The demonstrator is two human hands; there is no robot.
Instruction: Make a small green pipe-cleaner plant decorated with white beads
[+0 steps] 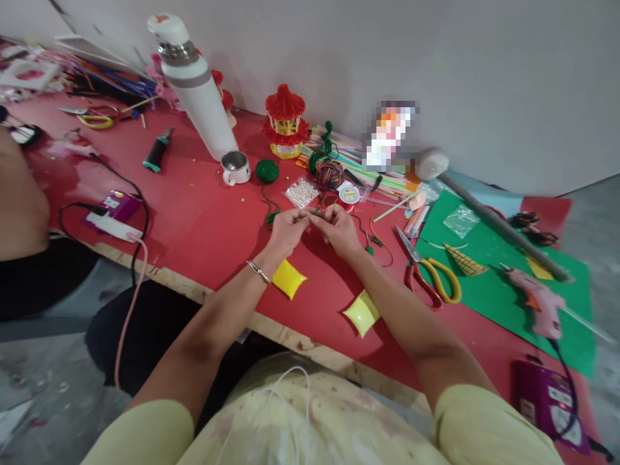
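Observation:
My left hand [287, 230] and my right hand [339, 230] meet over the red table, fingertips pinched together on a thin dark green strand [316, 211]. The strand is mostly hidden by the fingers. Just beyond them lies a bag of white beads [301, 192], with a green yarn ball [267, 170] to its left. A multicoloured yarn ball [329, 174] and a white-labelled spool [347, 193] are behind my right hand. Nearer me, a yellow packet [289, 279] lies by my left wrist and a pale yellow packet [362, 314] by my right forearm.
Scissors [431, 274] lie right of my right forearm, beside a green sheet [504, 310] carrying a pink glue gun [537, 300]. A tall white bottle [201, 97], a cup [236, 168] and a red lantern [285, 123] stand behind. Another person's arm [22, 194] is far left.

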